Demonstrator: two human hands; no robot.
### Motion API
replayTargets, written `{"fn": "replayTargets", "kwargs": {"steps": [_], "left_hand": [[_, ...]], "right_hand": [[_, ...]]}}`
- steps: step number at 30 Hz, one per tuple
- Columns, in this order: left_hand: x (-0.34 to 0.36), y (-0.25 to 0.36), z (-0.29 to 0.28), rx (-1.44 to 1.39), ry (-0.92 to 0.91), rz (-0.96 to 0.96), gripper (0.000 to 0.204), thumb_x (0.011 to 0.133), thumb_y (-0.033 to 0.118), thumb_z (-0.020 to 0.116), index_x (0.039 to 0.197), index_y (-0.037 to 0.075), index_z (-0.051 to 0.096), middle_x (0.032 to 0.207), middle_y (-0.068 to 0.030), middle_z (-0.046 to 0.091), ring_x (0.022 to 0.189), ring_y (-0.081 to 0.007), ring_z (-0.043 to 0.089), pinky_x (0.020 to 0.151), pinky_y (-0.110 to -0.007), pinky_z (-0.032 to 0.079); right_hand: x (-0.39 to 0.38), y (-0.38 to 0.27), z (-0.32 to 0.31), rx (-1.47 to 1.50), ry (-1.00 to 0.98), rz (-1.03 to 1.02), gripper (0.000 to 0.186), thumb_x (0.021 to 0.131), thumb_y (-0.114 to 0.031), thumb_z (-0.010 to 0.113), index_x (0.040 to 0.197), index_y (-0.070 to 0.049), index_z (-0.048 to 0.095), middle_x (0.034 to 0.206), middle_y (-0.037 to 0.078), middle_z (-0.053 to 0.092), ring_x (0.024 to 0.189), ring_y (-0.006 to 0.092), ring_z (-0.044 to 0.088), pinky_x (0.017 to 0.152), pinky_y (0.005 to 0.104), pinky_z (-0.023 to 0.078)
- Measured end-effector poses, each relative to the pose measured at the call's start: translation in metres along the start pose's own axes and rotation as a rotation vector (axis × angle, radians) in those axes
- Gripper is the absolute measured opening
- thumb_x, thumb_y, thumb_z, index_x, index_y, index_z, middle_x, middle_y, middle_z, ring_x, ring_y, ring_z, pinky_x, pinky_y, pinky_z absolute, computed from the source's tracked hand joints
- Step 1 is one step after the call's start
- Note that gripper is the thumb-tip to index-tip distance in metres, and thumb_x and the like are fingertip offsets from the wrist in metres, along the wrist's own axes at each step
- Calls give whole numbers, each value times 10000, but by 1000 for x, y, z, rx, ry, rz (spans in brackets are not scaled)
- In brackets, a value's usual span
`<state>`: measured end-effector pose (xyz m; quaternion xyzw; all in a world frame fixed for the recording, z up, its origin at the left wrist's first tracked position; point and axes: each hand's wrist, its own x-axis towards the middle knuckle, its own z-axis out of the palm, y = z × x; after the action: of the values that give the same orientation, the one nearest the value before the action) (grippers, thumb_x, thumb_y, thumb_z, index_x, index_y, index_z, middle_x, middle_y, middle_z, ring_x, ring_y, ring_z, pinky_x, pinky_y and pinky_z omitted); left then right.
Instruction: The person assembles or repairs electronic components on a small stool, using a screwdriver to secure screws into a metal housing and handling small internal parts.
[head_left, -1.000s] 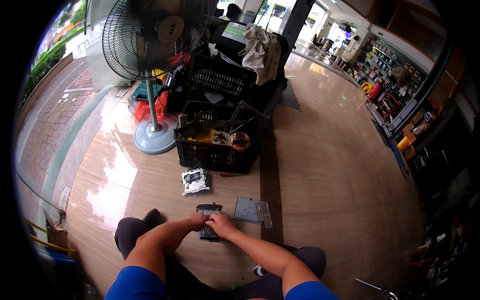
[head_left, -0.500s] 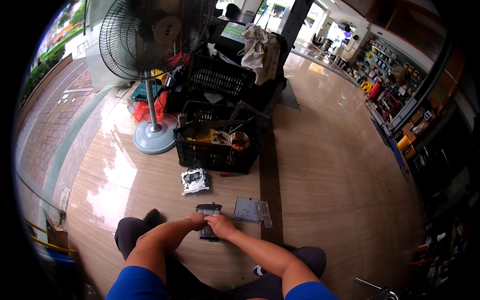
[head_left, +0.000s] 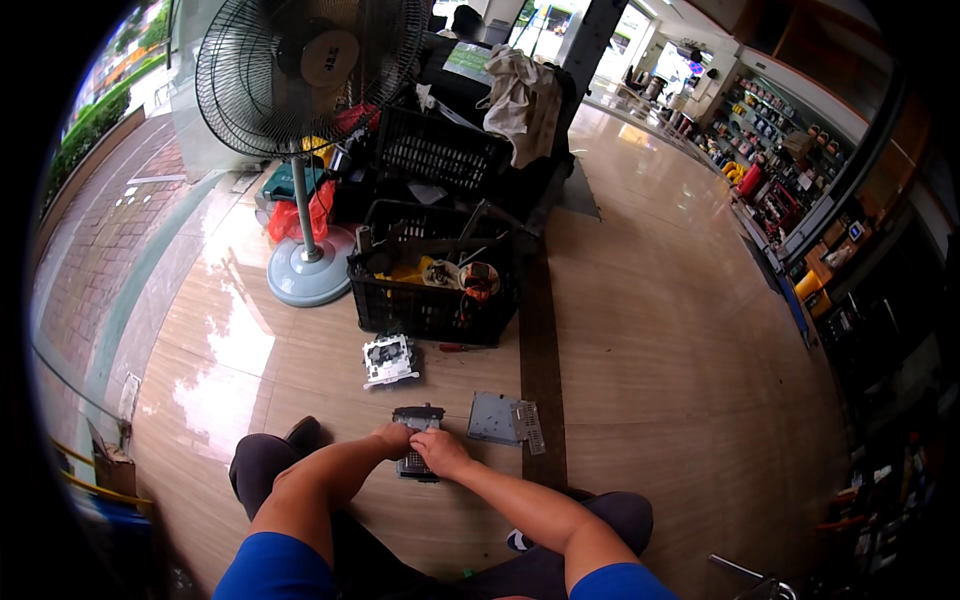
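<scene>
A grey metal device chassis (head_left: 416, 467) with a perforated face and a dark far end lies on the floor between my legs. My left hand (head_left: 394, 438) is closed over its left side. From the right, my right hand (head_left: 441, 453) meets it, with fingers bent against the chassis, and the two hands nearly touch at the middle. Whether a small part or tool sits between the fingers is hidden. Right of the hands lies a flat grey metal plate (head_left: 491, 418), with a narrow slotted metal strip (head_left: 529, 428) overlapping its right edge. A white-framed mechanism (head_left: 389, 362) sits beyond the chassis.
A black plastic crate (head_left: 430, 318) full of tools and parts stands ahead, with a red-handled screwdriver (head_left: 455, 348) before it. At its left is a standing fan (head_left: 310, 285). A dark strip (head_left: 543, 370) crosses the tiled floor. Stocked shelves (head_left: 775, 130) line the far right.
The fan's head has turned slightly to the left. My hands stay on the chassis with almost no visible movement.
</scene>
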<state>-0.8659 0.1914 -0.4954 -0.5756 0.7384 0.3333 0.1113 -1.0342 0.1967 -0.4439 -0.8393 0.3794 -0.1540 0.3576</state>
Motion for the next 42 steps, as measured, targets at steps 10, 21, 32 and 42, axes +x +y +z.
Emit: {"fn": "replayTargets", "kwargs": {"steps": [10,21,32,42], "left_hand": [[-3,3,-4,48,9,14,323,882,337,536,1156,191,623,1113,-145,648,1046,-325,619,881,-429,497],[28,-26,33,99,49,42,294,860,367,547,967,122,670,1014,-168,668,968,-357,630,835,-452,499],[8,-2,8,110,-2,32,258,888,252,508,1074,128,637,1065,-156,660,995,-335,632,840,-442,507],[-2,1,3,7,51,20,319,908,324,488,1133,140,620,1107,-151,649,1057,-329,609,888,-434,488]], "right_hand": [[2,-9,-5,-42,23,222,241,855,-273,621,904,-37,621,856,186,657,822,382,626,710,463,496],[-1,3,3,-37,110,-12,169,883,-190,563,985,-78,640,944,159,628,867,365,607,740,441,498],[-3,-2,-3,7,80,-23,214,895,-241,544,854,-37,590,856,192,620,856,361,596,747,450,483],[-2,-4,-3,-79,88,118,306,885,-303,583,821,-4,579,794,231,637,756,399,624,671,486,492]]}}
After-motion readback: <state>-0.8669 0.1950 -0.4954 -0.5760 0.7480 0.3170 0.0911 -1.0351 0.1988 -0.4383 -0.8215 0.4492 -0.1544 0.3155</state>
